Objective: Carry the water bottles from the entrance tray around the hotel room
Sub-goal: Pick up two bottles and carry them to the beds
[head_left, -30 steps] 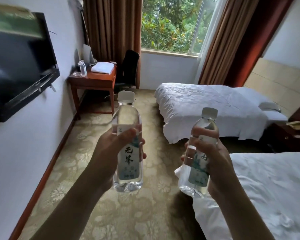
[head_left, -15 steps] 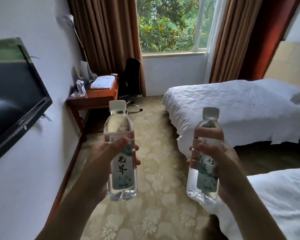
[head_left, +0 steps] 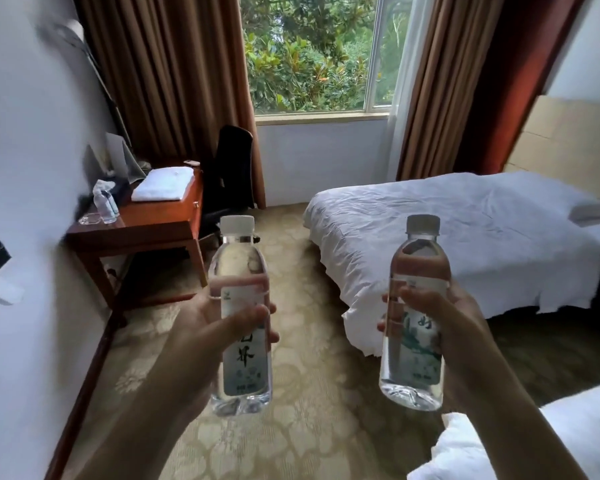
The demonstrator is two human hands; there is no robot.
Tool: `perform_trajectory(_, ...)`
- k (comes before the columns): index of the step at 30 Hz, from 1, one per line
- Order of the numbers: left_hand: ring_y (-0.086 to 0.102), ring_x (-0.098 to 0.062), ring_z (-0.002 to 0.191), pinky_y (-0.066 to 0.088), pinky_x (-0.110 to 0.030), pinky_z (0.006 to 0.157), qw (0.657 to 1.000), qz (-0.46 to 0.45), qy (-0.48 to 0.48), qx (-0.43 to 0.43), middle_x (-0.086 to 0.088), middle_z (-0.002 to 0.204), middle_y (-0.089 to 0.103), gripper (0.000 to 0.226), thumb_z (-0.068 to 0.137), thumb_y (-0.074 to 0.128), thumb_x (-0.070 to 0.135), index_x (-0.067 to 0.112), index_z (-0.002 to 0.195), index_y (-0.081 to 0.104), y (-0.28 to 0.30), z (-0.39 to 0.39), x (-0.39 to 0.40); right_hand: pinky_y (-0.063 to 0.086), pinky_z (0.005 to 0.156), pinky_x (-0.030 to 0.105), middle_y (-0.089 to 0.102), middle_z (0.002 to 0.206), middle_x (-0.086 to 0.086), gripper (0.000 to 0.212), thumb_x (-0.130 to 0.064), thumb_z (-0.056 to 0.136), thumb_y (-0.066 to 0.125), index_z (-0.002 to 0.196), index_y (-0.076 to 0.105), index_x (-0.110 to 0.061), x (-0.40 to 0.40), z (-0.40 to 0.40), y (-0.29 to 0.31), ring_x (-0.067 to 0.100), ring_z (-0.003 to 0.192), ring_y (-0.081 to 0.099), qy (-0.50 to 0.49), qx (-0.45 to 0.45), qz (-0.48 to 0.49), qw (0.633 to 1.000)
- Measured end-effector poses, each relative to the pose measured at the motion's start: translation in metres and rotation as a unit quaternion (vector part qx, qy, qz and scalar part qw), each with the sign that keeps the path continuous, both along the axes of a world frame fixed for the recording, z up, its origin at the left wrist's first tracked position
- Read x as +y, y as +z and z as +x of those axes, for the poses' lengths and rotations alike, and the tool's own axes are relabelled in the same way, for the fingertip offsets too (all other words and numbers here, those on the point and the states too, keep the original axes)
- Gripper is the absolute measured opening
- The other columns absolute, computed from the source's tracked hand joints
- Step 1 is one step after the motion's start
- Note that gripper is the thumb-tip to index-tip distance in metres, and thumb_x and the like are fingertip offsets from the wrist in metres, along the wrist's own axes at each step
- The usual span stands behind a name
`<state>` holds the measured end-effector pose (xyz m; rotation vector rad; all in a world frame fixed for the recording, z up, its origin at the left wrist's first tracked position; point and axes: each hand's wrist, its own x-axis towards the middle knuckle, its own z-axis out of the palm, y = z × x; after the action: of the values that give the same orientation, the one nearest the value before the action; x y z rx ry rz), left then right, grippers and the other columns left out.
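My left hand (head_left: 201,327) grips a clear, full water bottle (head_left: 240,265) with a white cap and a pale label, held upright at chest height. My right hand (head_left: 454,327) holds a second, similar water bottle (head_left: 417,265) upright, a little to the right. Both bottles hover over the patterned carpet between the wall and the beds. My fingers wrap around each bottle's middle and hide part of the labels.
A wooden desk (head_left: 142,226) stands at the left wall with a folded white towel (head_left: 163,183), small bottles (head_left: 105,206) and a glass dish. A black chair (head_left: 232,168) sits behind it. Two white beds (head_left: 465,230) fill the right side. A window with brown curtains (head_left: 174,74) lies ahead.
I have walked further into the room: the desk and far bed look nearer, and the wall television has slid almost out of view on the left. Both hands keep their bottles.
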<state>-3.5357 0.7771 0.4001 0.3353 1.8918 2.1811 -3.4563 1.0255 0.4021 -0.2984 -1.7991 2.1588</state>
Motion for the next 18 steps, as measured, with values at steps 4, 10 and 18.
perform_trajectory(4, 0.073, -0.026, 0.068, 0.059, -0.034, 0.058, 0.998, 0.024, -0.052, -0.013, -0.011, 0.089, 0.076, 0.071, 0.047, 0.079, 0.037, 0.007, 0.109, 0.062, -0.003, -0.108, 0.025, 0.057, 0.057, 0.034, 0.070, 0.082, 0.008, 0.063, -0.039, 0.047, 0.082, 0.103, 0.063, -0.016, 0.007, -0.075, -0.005, 0.028, 0.067, 0.069, -0.056, -0.002, 0.005, 0.998)
perform_trajectory(10, 0.073, -0.026, 0.064, 0.060, -0.036, 0.056, 0.981, 0.038, -0.188, -0.011, -0.011, 0.085, 0.077, 0.064, 0.045, 0.077, 0.038, 0.011, 0.101, 0.065, 0.022, -0.224, 0.107, 0.058, 0.060, 0.028, 0.070, 0.077, 0.001, 0.051, -0.038, 0.059, 0.074, 0.104, 0.062, -0.016, 0.037, -0.144, 0.017, 0.018, 0.068, 0.071, -0.189, -0.010, 0.053, 0.981)
perform_trajectory(18, 0.072, -0.027, 0.060, 0.060, -0.033, 0.053, 0.935, 0.039, -0.351, -0.036, -0.015, 0.077, 0.074, 0.063, 0.038, 0.081, 0.033, 0.007, 0.095, 0.068, 0.024, -0.262, 0.264, 0.056, 0.056, 0.030, 0.067, 0.082, 0.011, 0.040, -0.021, 0.068, 0.065, 0.107, 0.064, -0.013, 0.126, -0.146, 0.024, 0.026, 0.068, 0.067, -0.367, 0.013, 0.027, 0.930)
